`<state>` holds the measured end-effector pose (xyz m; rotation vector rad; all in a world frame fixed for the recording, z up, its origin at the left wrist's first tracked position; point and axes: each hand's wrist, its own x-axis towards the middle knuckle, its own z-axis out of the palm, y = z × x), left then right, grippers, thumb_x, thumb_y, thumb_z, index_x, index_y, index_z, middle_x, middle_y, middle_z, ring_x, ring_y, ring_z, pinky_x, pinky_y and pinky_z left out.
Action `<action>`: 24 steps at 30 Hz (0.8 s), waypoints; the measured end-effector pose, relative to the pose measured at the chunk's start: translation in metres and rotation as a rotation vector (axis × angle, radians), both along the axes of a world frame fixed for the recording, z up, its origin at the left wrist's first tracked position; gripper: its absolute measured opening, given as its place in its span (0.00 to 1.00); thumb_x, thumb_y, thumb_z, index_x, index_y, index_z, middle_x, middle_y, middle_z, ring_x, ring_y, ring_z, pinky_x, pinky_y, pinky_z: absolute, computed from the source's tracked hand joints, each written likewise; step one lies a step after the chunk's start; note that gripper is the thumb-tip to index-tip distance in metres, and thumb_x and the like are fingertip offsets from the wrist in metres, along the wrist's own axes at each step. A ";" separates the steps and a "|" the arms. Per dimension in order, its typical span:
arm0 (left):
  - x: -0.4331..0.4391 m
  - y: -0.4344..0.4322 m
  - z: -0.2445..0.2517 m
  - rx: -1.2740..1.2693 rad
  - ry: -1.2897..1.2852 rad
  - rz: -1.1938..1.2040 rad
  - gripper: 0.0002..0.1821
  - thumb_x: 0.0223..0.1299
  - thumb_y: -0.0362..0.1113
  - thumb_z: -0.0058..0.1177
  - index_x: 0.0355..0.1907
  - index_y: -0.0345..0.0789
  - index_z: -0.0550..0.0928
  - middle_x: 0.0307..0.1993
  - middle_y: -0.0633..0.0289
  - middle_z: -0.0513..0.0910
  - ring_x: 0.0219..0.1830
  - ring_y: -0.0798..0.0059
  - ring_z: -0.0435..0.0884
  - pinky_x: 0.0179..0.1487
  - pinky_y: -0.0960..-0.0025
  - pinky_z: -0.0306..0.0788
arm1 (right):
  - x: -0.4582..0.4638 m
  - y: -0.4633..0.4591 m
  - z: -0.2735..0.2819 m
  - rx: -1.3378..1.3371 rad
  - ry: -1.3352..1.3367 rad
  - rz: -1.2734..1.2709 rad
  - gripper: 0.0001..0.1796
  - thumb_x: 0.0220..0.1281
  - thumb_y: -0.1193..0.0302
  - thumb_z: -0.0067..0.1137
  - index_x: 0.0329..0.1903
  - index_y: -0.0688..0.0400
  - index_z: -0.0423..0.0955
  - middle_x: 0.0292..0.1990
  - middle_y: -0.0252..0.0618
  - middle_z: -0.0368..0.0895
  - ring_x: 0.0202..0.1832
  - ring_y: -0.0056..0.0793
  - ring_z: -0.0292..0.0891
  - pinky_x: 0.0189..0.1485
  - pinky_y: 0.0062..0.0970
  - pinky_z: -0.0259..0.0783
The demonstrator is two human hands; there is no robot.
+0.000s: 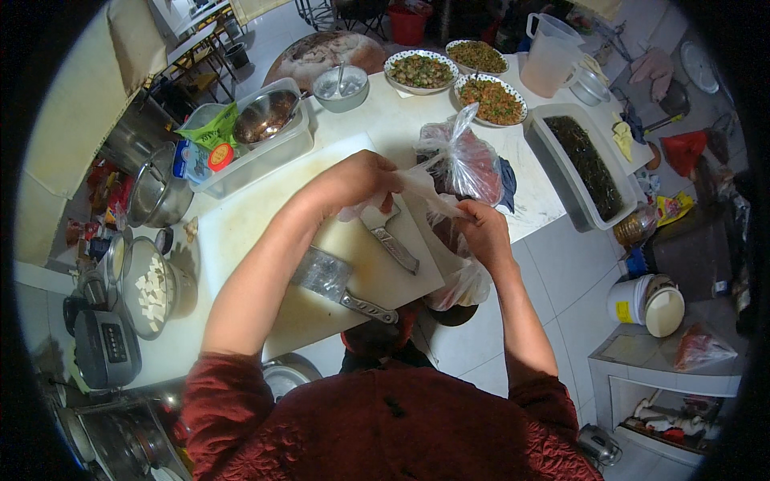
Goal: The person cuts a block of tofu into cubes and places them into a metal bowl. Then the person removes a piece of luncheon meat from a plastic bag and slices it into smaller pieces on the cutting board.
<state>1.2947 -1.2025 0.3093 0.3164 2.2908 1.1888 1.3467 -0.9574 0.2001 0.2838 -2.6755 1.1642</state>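
Note:
My left hand [364, 179] grips one side of a translucent plastic bag [426, 187] above the cutting board. The bag's other side is pinched in my right hand [483, 227], and the plastic is stretched between them. Below lie two cleavers on the white cutting board [252, 228]: one cleaver [325, 273] near my left forearm, another cleaver [394, 246] partly hidden under my left hand. A knotted plastic bag [460, 162] with reddish contents sits just beyond my hands. Another plastic bag [463, 285] hangs at the table edge below my right hand.
Patterned bowls of chopped food [421, 72] stand at the back, beside a plastic pitcher [548, 57]. A tub of dark strands in liquid [580, 168] is at right. A plastic bin [258, 159] holds a metal bowl; a bowl of white cubes [150, 288] stands at left.

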 end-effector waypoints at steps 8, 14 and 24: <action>-0.001 -0.003 -0.051 0.341 0.362 -0.234 0.15 0.69 0.41 0.44 0.45 0.33 0.80 0.44 0.62 0.82 0.47 0.74 0.78 0.53 0.67 0.70 | -0.013 -0.003 -0.007 -0.421 -0.301 0.142 0.11 0.70 0.71 0.49 0.45 0.63 0.79 0.34 0.27 0.81 0.38 0.16 0.72 0.44 0.21 0.68; 0.013 0.050 -0.094 0.709 -0.065 0.194 0.14 0.60 0.37 0.59 0.45 0.33 0.81 0.38 0.64 0.82 0.41 0.76 0.79 0.48 0.70 0.72 | -0.013 0.000 -0.015 -0.534 -0.296 0.127 0.12 0.69 0.71 0.48 0.46 0.63 0.78 0.36 0.27 0.80 0.38 0.14 0.70 0.43 0.18 0.67; 0.015 0.025 -0.130 0.844 -0.125 0.554 0.05 0.60 0.37 0.56 0.37 0.40 0.80 0.29 0.71 0.80 0.30 0.80 0.77 0.31 0.74 0.67 | -0.001 0.017 -0.017 -0.775 -0.429 -0.176 0.10 0.61 0.76 0.53 0.45 0.61 0.79 0.35 0.28 0.81 0.36 0.17 0.74 0.41 0.18 0.68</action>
